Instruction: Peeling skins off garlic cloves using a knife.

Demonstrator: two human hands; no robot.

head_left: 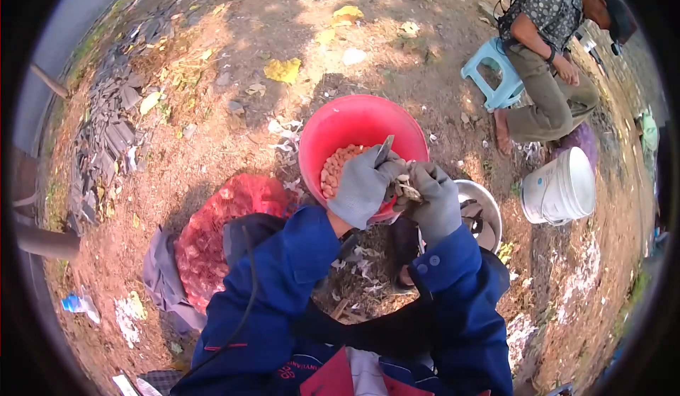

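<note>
My left hand [358, 189], in a grey glove, is closed around a small knife, its blade [384, 148] sticking up past the fingers. Close beside it, my right hand [435, 199], also gloved in grey, pinches a pale brown piece of what looks like garlic [408, 190]. The fingers of both hands nearly meet over the near rim of a red bucket [368, 116]. Inside it lies a heap of small cloves [331, 171], tinted orange by the bucket. My left hand partly covers this heap.
A red mesh sack [212, 236] stands left of the bucket. To the right are a white pail [491, 201] holding dark objects and another white bucket [559, 187]. A seated person [552, 56] is at upper right, near a light blue stool [494, 74]. Papery scraps litter the ground.
</note>
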